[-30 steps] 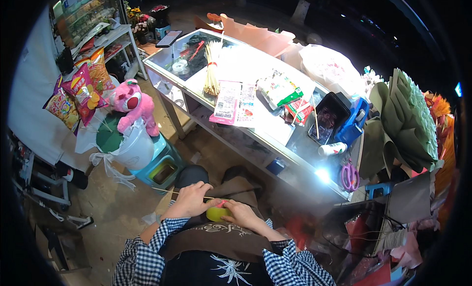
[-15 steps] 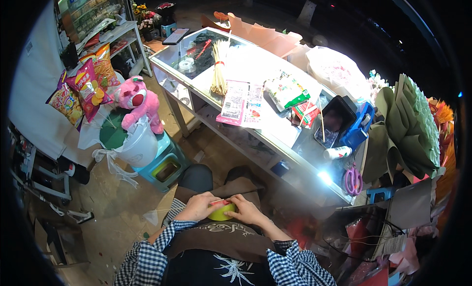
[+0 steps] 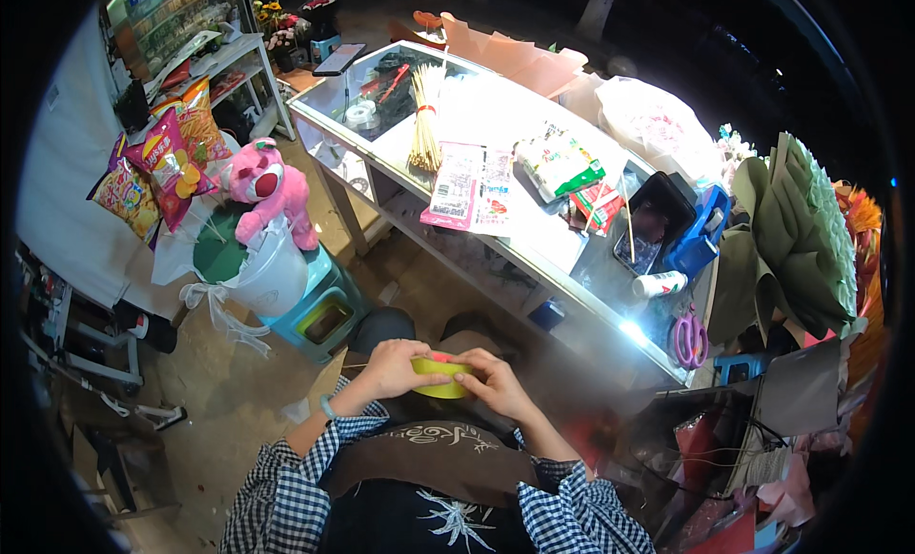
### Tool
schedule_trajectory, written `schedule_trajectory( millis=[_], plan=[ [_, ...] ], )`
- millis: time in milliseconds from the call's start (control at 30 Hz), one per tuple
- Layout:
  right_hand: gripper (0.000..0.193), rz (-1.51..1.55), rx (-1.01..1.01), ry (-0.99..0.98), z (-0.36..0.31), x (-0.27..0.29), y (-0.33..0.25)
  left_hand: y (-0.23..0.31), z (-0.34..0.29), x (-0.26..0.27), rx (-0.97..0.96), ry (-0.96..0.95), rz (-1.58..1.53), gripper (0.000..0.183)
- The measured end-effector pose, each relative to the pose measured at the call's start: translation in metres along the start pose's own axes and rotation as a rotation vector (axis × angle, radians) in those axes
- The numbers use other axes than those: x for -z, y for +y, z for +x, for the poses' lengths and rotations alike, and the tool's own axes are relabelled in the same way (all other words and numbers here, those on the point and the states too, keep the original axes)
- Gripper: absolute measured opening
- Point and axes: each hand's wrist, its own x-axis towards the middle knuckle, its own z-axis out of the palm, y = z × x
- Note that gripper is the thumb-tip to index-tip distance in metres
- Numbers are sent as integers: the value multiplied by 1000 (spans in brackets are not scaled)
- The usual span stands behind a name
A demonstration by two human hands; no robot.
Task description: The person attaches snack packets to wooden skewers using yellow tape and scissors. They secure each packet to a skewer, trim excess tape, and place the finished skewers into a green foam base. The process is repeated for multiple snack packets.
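Above my lap, my left hand (image 3: 389, 369) and my right hand (image 3: 496, 384) meet around a yellow-green roll (image 3: 440, 389) that looks like tape. Fingers of both hands are closed on it from either side. A small pink-red piece (image 3: 441, 357) shows between the fingertips at the roll's upper edge; its kind cannot be made out. From the back of my left hand a thin stick (image 3: 355, 365) seems to poke out leftward.
Ahead stands a glass-topped table (image 3: 457, 97) bearing bamboo skewers (image 3: 425, 125), snack packets (image 3: 558, 168), a blue tape dispenser (image 3: 701, 235), a white bottle (image 3: 660, 284) and purple scissors (image 3: 689, 340). On the left, a pink plush bear (image 3: 272, 192) sits in a white bucket (image 3: 267, 282) on a teal stool (image 3: 329, 311).
Both hands have lifted the roll a little up and forward, away from my body. More of the roll now shows, and the thin stick has come into sight.
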Motion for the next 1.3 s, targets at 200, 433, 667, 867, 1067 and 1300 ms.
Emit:
schedule_trajectory(
  millis=[200,433,667,867,1067,1300],
  plan=[
    [28,10,229,143,3,3,-46,12,-4,31,46,101,-727,32],
    [25,197,174,64,2,-1,-50,29,-11,46,-163,351,-284,26],
    [26,-508,18,124,-1,-7,-13,38,36,47,-256,571,383,34],
    [21,-749,-49,92,-11,-42,30,49,128,79,-395,723,914,66],
    [18,-799,-44,13,-15,-42,45,38,167,96,-398,659,1005,23],
    [19,-802,-28,-20,-14,-42,51,49,145,127,-390,560,795,27]
  ],
)
